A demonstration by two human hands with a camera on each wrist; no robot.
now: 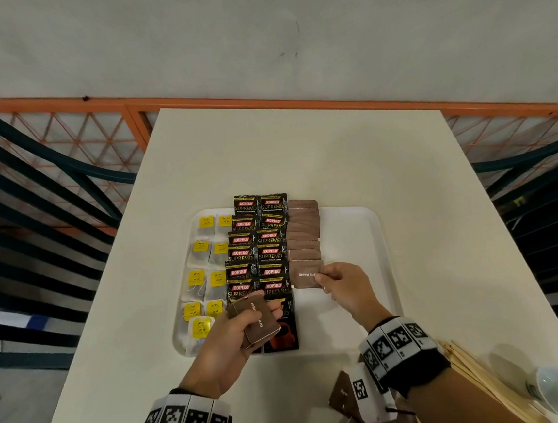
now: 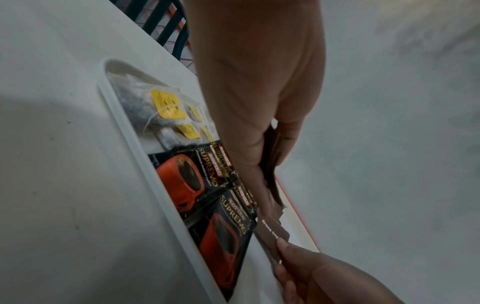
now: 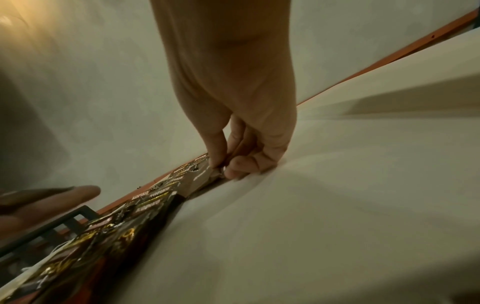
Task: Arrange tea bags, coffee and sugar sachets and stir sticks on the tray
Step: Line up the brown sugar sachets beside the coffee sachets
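Two hands (image 1: pixel 341 287) (image 1: pixel 235 338), stir sticks (image 1: pixel 473 370) head-only

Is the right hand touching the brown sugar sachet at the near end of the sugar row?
Touching. In the head view the right hand pinches the right edge of the brown sugar sachet; the right wrist view shows thumb and fingertips closed on its corner.

A cream-white surface (image 1: pixel 300 161) stretches away beyond the hands to a pale grey wall (image 1: pixel 253 26). An orange rail (image 1: pixel 328 102) with orange lattice (image 1: pixel 69 136) runs along the wall's foot. Dark slatted chairs stand to the left (image 1: pixel 32 208) and right (image 1: pixel 543 206) of the hands.
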